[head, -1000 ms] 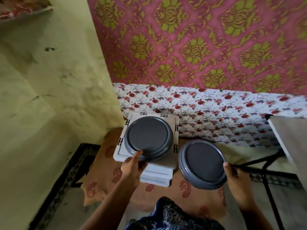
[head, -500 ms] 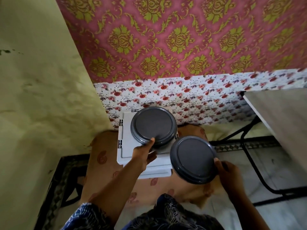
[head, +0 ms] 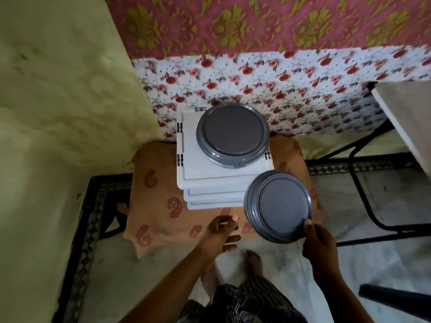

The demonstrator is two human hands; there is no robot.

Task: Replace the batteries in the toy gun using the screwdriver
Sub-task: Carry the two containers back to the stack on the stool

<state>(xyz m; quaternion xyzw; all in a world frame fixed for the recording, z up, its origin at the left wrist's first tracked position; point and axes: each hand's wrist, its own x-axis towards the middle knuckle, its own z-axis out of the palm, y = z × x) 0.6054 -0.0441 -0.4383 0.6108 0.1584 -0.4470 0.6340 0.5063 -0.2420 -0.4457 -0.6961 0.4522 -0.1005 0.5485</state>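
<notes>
A grey lidded container (head: 278, 206) is being gripped at its near rim by the right hand (head: 318, 238). The left hand (head: 221, 231) is hanging released, nearer the white boxes (head: 210, 176). Toy gun and screwdriver are not being seen, possibly stored inside.

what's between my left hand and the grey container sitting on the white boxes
In the head view, the front edges of the stacked white boxes and a strip of orange patterned cloth separate the left hand from the grey container.
</notes>
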